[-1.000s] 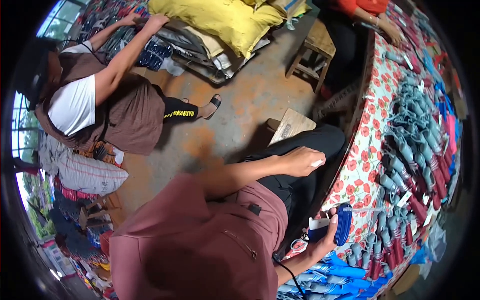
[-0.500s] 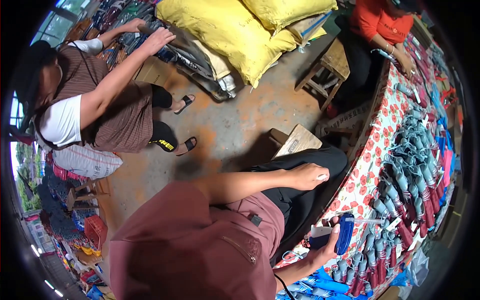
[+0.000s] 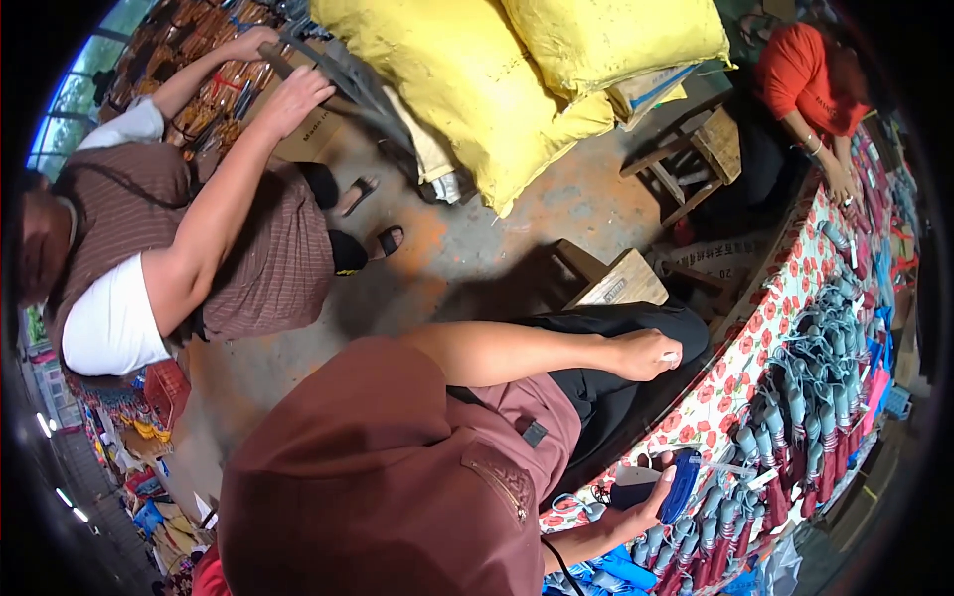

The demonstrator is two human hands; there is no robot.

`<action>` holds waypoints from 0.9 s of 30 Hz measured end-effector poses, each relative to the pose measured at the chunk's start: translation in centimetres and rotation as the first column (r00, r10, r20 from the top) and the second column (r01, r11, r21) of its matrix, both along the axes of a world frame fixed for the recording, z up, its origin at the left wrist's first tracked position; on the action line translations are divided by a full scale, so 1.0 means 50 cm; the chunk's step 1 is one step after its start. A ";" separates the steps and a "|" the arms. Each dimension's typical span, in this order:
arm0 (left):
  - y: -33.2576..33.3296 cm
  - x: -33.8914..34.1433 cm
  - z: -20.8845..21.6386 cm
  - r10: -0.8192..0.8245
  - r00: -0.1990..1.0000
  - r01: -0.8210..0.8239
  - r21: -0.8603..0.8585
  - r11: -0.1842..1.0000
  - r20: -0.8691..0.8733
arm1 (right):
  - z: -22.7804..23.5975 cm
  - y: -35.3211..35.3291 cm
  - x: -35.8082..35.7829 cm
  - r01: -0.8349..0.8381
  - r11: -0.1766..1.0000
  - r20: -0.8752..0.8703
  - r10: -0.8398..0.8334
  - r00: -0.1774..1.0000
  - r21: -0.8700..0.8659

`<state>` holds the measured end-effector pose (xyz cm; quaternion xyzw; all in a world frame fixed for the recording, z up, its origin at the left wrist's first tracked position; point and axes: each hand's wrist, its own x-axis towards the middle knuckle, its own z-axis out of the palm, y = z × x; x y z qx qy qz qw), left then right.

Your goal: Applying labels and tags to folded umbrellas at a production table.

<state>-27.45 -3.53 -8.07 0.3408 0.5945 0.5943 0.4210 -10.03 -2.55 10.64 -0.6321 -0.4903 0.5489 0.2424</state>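
Note:
My left hand (image 3: 646, 355) is closed and rests on my knee in black trousers (image 3: 686, 328). A small white bit shows at its thumb and fingers; I cannot tell what it is. My right hand (image 3: 636, 512) is wrapped round a dark blue handheld tool (image 3: 680, 487) with a clear plastic strip (image 3: 723, 465) sticking out of it. A white card (image 3: 628, 497) shows beside its fingers. Around the tool, on the flowered tablecloth (image 3: 696, 397), lie many folded umbrellas (image 3: 795, 397) with grey handles and maroon bodies.
At left a person in a striped apron (image 3: 258, 268) grips a dark, long item (image 3: 348, 94). Yellow sacks (image 3: 457, 89) are piled ahead. A person in red (image 3: 810, 79) works at the table's far end. Wooden stools (image 3: 626, 283) stand by my knee. Blue bundles (image 3: 626, 566) lie near my right forearm.
The whole view has shifted. The person in the apron now appears larger, holding the dark item out over the sacks' edge. Both my hands keep their pose and grip.

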 end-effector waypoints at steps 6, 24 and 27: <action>0.033 -0.024 -0.030 0.012 1.000 -0.012 0.023 1.000 0.029 | 0.023 -0.001 -0.088 0.104 0.995 0.046 -0.104 0.994 0.005; 0.065 -0.035 -0.052 0.015 0.988 -0.002 -0.084 0.996 0.156 | 0.044 -0.014 -0.071 0.217 0.976 0.030 -0.217 0.976 0.024; 0.096 -0.041 -0.026 0.084 0.943 -0.079 -0.027 0.997 0.322 | 0.067 -0.033 -0.088 0.311 0.948 0.040 -0.314 0.949 0.065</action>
